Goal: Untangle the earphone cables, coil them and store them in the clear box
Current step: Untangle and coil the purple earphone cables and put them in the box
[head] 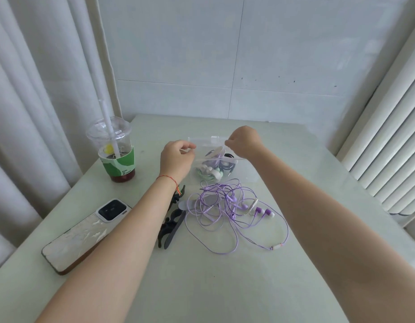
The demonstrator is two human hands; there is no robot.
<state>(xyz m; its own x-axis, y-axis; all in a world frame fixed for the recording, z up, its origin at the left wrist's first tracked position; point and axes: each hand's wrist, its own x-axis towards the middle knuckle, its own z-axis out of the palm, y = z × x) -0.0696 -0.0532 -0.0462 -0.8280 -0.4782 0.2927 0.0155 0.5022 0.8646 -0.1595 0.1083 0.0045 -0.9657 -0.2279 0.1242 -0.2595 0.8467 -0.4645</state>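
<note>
Both hands, the left hand point(177, 157) and right hand point(245, 142), pinch the top of a clear bag point(215, 159) (coiled cables inside) mid-table, with tangled purple earphones point(232, 206) lying loose toward the near edge.

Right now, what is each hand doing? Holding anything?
Left hand: pinches the left top edge of the clear bag.
Right hand: pinches the bag's right top edge.
</note>
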